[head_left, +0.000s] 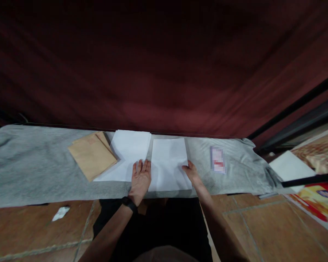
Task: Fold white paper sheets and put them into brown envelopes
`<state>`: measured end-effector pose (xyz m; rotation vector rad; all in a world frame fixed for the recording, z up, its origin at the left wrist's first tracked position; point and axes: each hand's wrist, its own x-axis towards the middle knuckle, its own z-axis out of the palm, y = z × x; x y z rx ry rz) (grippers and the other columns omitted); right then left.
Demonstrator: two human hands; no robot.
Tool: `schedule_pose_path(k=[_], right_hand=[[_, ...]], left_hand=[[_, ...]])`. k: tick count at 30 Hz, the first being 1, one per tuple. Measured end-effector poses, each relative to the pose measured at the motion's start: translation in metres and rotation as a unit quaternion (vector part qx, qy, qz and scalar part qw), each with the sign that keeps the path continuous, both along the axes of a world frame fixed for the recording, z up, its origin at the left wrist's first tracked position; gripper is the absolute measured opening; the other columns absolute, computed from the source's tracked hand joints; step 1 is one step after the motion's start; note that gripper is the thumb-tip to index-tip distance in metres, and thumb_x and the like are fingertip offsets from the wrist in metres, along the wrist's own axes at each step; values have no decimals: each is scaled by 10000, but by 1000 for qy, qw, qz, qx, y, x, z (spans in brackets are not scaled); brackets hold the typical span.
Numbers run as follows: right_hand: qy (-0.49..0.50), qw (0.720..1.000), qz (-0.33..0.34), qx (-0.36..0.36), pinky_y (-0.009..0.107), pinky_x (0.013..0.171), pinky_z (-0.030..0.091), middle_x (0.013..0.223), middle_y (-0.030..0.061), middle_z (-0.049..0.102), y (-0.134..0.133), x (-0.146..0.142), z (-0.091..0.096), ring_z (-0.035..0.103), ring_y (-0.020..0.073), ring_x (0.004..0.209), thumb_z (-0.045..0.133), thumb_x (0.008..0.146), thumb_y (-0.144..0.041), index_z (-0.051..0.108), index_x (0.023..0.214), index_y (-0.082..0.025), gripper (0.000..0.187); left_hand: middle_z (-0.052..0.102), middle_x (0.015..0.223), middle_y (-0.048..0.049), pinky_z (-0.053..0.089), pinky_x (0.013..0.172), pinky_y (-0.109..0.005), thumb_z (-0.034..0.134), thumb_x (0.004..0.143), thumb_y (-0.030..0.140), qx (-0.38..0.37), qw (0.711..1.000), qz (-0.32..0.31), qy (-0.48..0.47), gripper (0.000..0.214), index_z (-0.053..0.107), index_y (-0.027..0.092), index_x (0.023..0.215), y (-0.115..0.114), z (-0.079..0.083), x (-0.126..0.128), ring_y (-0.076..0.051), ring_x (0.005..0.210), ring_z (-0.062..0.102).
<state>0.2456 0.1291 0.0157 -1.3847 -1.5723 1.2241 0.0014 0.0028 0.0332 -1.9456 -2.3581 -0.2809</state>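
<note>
place of unclear kind: brown floor tiles (273, 227), dark red fabric (164, 72), grey cloth (41, 162)

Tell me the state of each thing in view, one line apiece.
Grey fabric cloth: spread out, wrinkled toward its right end
Left white rectangular paper sheets: laid out, partly covered
Brown flat paper pieces: stacked unevenly, overlapping the left sheets
Right white rectangular paper: laid out, looks blank
Small rectangular pixelated item: lying down, details obscured
White scrap: crumpled
Left hand: on left sheets, fingers extended
Right hand: thumb on right paper's edge, grip unclear
</note>
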Motion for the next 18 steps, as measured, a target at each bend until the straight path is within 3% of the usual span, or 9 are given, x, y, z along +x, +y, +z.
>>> schedule_pose_path(k=[4,8,12,15,18], right_hand=[[-60,997,-27,45,421,939,537,1102,74,718,0,5,1,652,299,1056,632,813,-357,649,1214,-219,425],[-181,971,-36,152,547,1112,427,1443,189,530,-11,5,4,510,355,1324,535,910,-288,453,1496,-144,609],[-292,909,55,293,560,1157,383,1614,181,359,-28,-12,-2,342,334,1483,400,1014,-253,392,1546,-145,544],[-313,887,120,317,559,1187,339,1643,132,349,-38,-24,-8,272,313,1530,390,1046,-284,410,1548,-194,509],[-336,876,146,313,555,1202,307,1644,141,354,-40,-25,-11,283,309,1530,391,1060,-302,449,1533,-189,490]], left_hand=[[558,1482,-207,205,1249,-611,352,916,67,-1,1000,9,4,561,561,53,1437,-2,3,4,-363,1500,355],[510,1524,-220,222,1259,-564,343,952,100,21,999,-43,-3,545,498,48,1472,3,8,21,-321,1525,317],[445,1592,-152,252,1262,-518,410,1026,326,37,984,-169,-36,490,503,142,1471,6,1,50,-279,1546,276],[467,1578,-147,265,1259,-509,447,1029,405,29,974,-214,-63,513,493,152,1472,4,-7,64,-257,1520,342],[474,1571,-153,254,1263,-495,450,1031,440,22,972,-221,-73,561,444,146,1508,1,-10,65,-239,1510,363]])
